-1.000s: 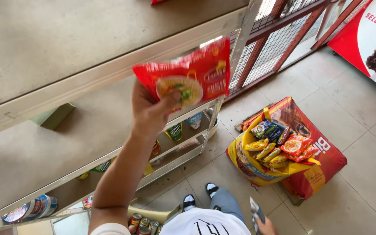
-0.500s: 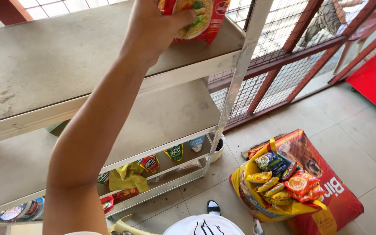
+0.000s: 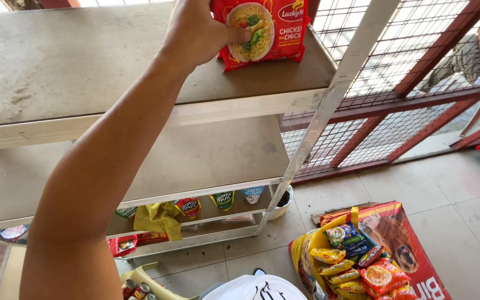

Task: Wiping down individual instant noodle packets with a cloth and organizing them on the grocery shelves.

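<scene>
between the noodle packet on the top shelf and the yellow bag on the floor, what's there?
Head view: below the red noodle packet the middle shelf lies bare, then floor tiles reach the yellow bag.

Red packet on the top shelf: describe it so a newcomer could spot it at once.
Start at the grey metal rack and go to its top shelf, right end. The red packet stands there under the left hand. It is the only item on that shelf, with a noodle bowl pictured on its front.
</scene>
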